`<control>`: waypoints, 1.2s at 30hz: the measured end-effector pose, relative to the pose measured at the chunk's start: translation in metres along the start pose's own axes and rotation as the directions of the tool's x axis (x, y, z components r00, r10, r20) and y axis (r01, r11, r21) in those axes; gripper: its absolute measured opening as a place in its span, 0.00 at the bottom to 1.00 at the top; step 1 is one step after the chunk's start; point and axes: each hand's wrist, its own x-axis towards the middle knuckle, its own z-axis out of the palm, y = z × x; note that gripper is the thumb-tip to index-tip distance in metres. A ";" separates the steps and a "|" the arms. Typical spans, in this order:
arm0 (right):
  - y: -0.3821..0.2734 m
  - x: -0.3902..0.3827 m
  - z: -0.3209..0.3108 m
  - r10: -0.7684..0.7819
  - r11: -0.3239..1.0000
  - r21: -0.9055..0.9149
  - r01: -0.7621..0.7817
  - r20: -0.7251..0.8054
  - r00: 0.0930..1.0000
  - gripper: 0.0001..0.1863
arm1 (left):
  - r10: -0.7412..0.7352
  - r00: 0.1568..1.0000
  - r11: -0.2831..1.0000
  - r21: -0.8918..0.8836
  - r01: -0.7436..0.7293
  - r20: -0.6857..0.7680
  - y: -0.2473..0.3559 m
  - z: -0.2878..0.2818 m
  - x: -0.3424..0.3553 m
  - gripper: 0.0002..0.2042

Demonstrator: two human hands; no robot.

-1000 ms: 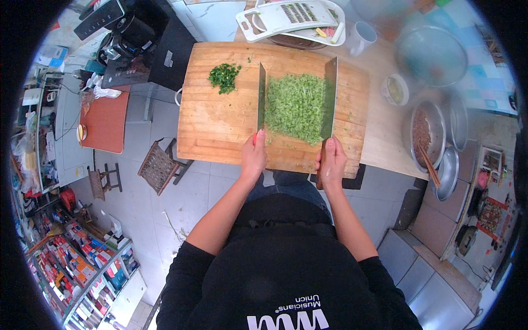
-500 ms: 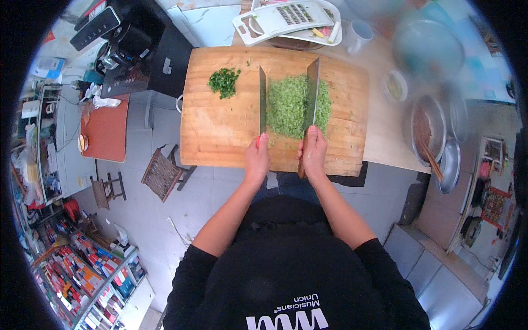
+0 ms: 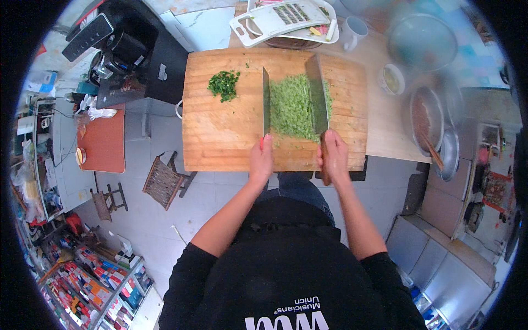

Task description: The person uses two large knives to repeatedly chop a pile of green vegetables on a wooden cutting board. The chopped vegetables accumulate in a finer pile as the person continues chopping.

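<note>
My left hand [image 3: 261,160] is closed round the red handle of a cleaver, whose narrow-looking blade [image 3: 266,102] stands on edge along the left side of a pale green heap of finely chopped vegetable [image 3: 291,107]. In my right hand [image 3: 335,157] is the brown wooden handle of a second cleaver [image 3: 317,96]. Its broad blade leans at the heap's right side, with a few green bits showing beyond it. Both blades point away from me over a wooden cutting board [image 3: 220,146]. A small pile of dark green chopped herbs [image 3: 223,85] lies at the board's far left.
Behind the board, a white grater [image 3: 280,21] rests on a tray beside a white mug [image 3: 353,33]. To the right are a small bowl [image 3: 391,80] and a metal bowl [image 3: 437,107] of brownish food with chopsticks [image 3: 433,153]. A woven stool [image 3: 163,182] stands on the floor at left.
My right hand and its cleaver have moved right, from over the heap to its right side, and the blade shows more of its face. The left cleaver stays beside the heap.
</note>
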 end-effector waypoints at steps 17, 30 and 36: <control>-0.032 0.100 -0.127 -0.007 0.849 -0.417 0.324 0.605 0.797 0.19 | -0.025 0.967 0.961 0.262 0.094 -0.253 0.028 0.021 -0.022 0.23; -0.048 0.129 -0.139 0.073 0.840 -0.465 0.281 0.609 0.790 0.21 | -0.206 0.940 0.978 -0.074 0.193 -0.273 0.041 0.038 -0.039 0.23; -0.054 0.129 -0.141 0.065 0.823 -0.471 0.317 0.633 0.772 0.22 | -0.263 0.914 0.949 -0.254 0.188 -0.308 0.036 0.040 -0.058 0.23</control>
